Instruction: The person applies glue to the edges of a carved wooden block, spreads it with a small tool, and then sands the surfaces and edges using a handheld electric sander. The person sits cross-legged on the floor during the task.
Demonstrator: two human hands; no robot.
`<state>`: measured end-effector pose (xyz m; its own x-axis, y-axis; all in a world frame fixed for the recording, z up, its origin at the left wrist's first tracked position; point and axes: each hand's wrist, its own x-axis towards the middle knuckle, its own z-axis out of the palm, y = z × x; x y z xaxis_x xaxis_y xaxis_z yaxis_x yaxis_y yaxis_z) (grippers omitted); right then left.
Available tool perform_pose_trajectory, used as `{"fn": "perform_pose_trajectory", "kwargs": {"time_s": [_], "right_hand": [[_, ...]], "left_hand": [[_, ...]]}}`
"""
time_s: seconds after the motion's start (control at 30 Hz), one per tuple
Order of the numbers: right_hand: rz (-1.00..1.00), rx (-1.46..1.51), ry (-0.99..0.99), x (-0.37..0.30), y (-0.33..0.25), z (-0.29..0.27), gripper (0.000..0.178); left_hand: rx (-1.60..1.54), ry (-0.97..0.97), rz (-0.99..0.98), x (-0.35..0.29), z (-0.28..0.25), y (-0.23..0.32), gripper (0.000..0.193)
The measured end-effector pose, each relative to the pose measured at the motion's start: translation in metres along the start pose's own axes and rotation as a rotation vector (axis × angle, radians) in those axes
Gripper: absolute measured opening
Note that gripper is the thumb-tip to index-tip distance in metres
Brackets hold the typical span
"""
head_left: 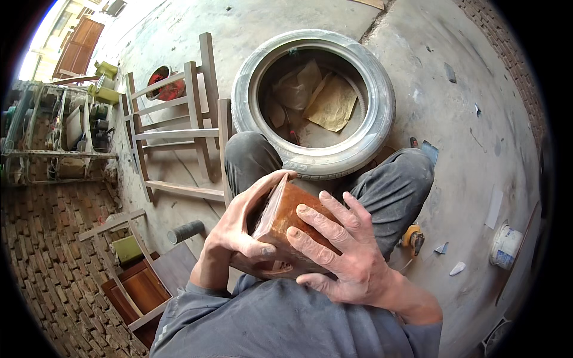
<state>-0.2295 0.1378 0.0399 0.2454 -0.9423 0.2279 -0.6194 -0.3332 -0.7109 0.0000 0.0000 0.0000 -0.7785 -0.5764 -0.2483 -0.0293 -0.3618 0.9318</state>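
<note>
A reddish-brown wooden block (293, 207) with a glossy grained face and a pale left end is held up close to my body, above my lap. My left hand (234, 225) wraps around that left end, its thumb on the near side and its fingers over the far edge. On the block's upper face lie the spread fingers of my right hand (361, 262), with the thumb along the near side. The block's underside is hidden. Just beyond my knees, a dusty tire (373, 113) rests flat on the floor.
Inside the tire lie a yellowish sheet (332, 102) and a crumpled plastic bag (296, 86). Wooden frames (190, 134) stand to its left, near a red-stained bucket (165, 85). A yellow power tool (412, 240) is by my right knee; a white tub (505, 246) stands far right.
</note>
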Motion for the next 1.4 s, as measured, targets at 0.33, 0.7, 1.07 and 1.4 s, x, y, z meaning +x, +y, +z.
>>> {"fn": "perform_pose_trajectory", "kwargs": {"time_s": [0.33, 0.7, 1.07, 1.4], "right_hand": [[-0.038, 0.014, 0.023, 0.016, -0.003, -0.011, 0.066], [-0.037, 0.031, 0.034, 0.009, 0.004, -0.002, 0.062], [-0.078, 0.049, -0.014, 0.017, 0.002, -0.002, 0.067], [-0.172, 0.055, 0.049, 0.001, -0.002, -0.007, 0.059]], "left_hand": [[-0.030, -0.017, -0.005, 0.004, 0.007, 0.000, 0.122], [0.026, -0.026, 0.006, 0.002, 0.004, 0.003, 0.122], [0.001, -0.024, 0.007, 0.000, 0.004, 0.002, 0.121], [0.050, -0.027, 0.028, -0.001, 0.005, 0.005, 0.119]]}}
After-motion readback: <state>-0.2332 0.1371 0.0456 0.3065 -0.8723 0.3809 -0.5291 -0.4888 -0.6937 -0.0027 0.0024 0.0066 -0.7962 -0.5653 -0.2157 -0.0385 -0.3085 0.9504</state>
